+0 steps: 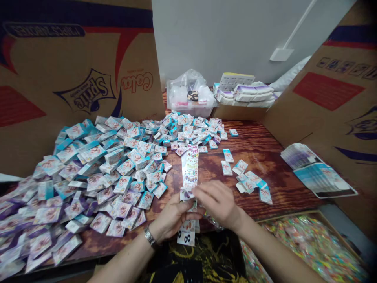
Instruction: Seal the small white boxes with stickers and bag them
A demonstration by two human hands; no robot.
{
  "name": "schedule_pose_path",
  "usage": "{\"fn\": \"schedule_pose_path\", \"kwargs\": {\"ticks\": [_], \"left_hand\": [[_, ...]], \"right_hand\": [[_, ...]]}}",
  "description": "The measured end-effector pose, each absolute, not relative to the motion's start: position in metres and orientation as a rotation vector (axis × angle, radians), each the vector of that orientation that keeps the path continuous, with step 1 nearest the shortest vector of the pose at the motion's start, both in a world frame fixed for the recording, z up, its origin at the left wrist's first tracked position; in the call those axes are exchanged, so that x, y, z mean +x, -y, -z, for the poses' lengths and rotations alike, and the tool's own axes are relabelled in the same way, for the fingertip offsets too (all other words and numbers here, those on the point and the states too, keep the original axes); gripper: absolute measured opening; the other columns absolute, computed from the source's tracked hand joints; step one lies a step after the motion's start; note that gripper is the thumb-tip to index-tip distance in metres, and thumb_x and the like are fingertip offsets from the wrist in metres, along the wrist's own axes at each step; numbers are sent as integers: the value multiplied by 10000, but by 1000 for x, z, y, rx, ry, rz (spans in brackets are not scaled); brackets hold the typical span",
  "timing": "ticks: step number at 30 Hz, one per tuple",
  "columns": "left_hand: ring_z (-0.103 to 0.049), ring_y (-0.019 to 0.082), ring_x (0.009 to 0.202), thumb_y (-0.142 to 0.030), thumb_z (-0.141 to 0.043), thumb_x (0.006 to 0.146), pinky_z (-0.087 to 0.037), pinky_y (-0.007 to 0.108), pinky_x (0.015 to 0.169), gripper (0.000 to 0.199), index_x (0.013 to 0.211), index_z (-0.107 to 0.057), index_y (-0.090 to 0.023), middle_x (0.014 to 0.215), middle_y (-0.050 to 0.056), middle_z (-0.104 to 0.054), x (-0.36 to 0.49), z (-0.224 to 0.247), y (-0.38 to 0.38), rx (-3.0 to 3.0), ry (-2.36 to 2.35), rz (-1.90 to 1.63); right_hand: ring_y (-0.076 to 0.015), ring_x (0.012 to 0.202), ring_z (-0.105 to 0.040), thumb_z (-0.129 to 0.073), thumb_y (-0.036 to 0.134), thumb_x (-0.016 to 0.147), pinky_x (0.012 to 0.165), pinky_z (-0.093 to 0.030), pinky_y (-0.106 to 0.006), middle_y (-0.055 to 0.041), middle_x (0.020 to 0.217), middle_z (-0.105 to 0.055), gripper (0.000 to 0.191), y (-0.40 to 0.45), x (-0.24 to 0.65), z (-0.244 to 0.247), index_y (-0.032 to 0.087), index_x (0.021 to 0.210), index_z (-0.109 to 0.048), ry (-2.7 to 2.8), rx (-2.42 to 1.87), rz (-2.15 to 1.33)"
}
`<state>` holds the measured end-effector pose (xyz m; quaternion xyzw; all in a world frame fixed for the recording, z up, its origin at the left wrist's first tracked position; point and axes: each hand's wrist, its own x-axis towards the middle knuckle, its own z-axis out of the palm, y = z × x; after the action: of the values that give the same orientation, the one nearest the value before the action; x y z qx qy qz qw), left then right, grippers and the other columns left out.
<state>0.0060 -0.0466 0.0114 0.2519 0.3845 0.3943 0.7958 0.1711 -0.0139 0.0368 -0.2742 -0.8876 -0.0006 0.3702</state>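
Observation:
Near the front edge of the table, my left hand is closed around a small printed packet, and a printed strip hangs below its fingers. Just to the right, my right hand has its fingers pressed together at the packet's upper right corner; whether they pinch something is hidden. A long sticker strip with rows of small colored pictures lies flat beyond both hands. Small blue and white boxes with a red hand print are heaped at the left, along with purple ones.
Several loose boxes lie right of my hands, beside a tray of flat cartons. A carton of colorful bagged pieces sits lower right. Large cardboard boxes flank the table; a plastic tub stands at the back.

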Motion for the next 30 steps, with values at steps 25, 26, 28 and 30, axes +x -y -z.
{"fn": "schedule_pose_path", "kwargs": {"ticks": [25, 26, 28, 30], "left_hand": [[-636, 171, 832, -284, -471, 903, -525, 321, 743, 198, 1076, -483, -189, 954, 61, -641, 23, 18, 41, 1536, -1065, -840], [-628, 176, 869, -270, -466, 904, -519, 338, 776, 235, 1127, -465, -195, 996, 68, -630, 26, 18, 39, 1630, -1088, -829], [-595, 188, 971, -243, -453, 908, -490, 371, 858, 326, 1229, -414, -201, 1106, 91, -589, 33, 16, 36, 1836, -1120, -807], [-566, 194, 1011, -216, -431, 915, -476, 370, 881, 331, 1245, -418, -191, 1140, 103, -566, 41, 15, 37, 2078, -1053, -720]], "right_hand": [[-167, 824, -562, -465, 300, 938, 731, -441, -277, -43, 861, -607, 190, 31, 206, -4, 193, 975, -617, 2128, -1214, -824], [-170, 830, -561, -461, 311, 937, 734, -439, -280, -47, 871, -610, 199, 29, 218, -2, 193, 981, -616, 2084, -1261, -809], [-173, 823, -559, -450, 339, 937, 730, -436, -284, -47, 871, -612, 218, 24, 246, 3, 193, 962, -611, 1933, -1417, -780], [-171, 811, -559, -446, 352, 932, 732, -432, -283, -42, 862, -612, 229, 22, 275, 11, 184, 922, -602, 1846, -1526, -829]]}}
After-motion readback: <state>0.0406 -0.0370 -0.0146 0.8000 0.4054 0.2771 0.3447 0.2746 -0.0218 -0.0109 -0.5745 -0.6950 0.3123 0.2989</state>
